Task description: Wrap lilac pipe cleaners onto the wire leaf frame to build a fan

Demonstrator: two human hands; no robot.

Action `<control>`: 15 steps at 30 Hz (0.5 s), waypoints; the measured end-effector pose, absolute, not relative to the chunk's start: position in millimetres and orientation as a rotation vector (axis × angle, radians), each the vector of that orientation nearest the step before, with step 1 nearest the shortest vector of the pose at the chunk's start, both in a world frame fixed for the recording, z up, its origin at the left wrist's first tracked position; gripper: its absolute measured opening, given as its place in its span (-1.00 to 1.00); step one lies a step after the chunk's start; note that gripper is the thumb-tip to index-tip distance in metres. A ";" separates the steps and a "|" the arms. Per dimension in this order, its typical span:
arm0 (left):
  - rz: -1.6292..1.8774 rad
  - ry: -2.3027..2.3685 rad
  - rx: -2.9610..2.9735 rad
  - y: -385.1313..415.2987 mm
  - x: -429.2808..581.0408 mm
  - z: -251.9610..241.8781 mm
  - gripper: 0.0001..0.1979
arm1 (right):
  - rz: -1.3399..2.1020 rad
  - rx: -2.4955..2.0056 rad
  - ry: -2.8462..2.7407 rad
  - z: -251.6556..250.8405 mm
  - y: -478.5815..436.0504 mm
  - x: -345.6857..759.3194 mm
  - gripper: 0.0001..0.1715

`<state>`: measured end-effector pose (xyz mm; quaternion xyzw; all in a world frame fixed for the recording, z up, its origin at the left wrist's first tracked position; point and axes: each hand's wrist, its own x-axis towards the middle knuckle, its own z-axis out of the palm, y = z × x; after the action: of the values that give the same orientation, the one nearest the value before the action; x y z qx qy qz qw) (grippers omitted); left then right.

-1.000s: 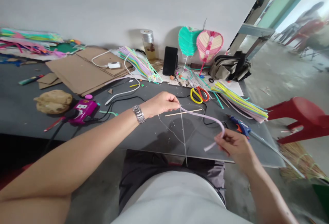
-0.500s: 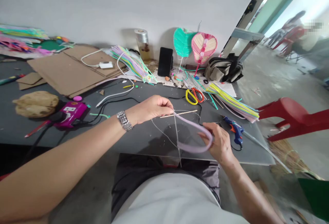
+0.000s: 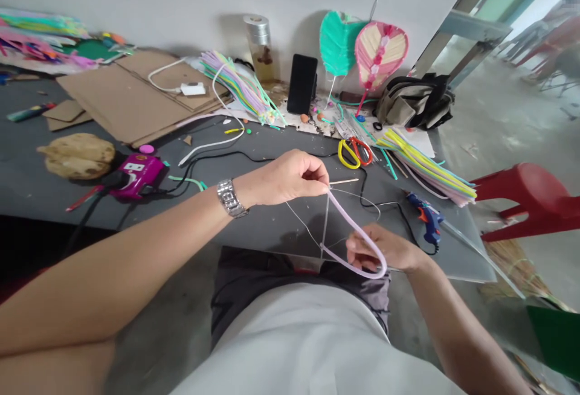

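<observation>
The left hand (image 3: 296, 177) pinches one end of a soft purple strip (image 3: 345, 215) with its thumb and first finger pressed together. The strip is above the middle of the near edge of the grey table (image 3: 267, 235). It bends into a big loop, and the lowest part of the loop hangs near the person's lap. A thin pale stick (image 3: 325, 226) comes down from just under the same fingertips, and a thin wire (image 3: 299, 220) curves out near it. I cannot tell if the left hand holds these too.

The right hand (image 3: 376, 247) is by the near edge with its fingers curled in. The purple strip goes across in front of this hand. I cannot tell if the fingers have hold of it.

A small wooden stick (image 3: 345, 182) is just past the left hand. Yellow and red scissors (image 3: 355, 148) lie a bit farther back. A blue glue gun (image 3: 426, 217) lies near the right edge of the table, and a bundle of colored strips (image 3: 428, 168) is just behind it.

Along the back edge are a black phone (image 3: 302, 84), a green fan (image 3: 338, 43), a pink fan (image 3: 381, 51) and a bag (image 3: 414, 102) near the back right corner.
</observation>
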<state>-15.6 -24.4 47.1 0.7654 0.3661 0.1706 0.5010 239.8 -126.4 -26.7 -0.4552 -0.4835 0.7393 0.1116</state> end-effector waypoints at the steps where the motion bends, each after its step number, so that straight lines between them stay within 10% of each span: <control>1: 0.422 0.883 1.859 -26.1 -15.1 48.2 -0.87 | 2.255 -1.315 -1.381 -27.9 -129.9 237.1 -0.42; 15: 0.451 0.909 1.944 -40.9 -22.0 52.6 -0.90 | 2.383 -1.211 -0.843 -66.1 -174.6 207.3 -0.50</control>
<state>-22.0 -40.9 52.6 0.7887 0.3686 0.1828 0.4568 207.3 -174.6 -66.1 -0.4260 -0.2966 0.8379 0.1686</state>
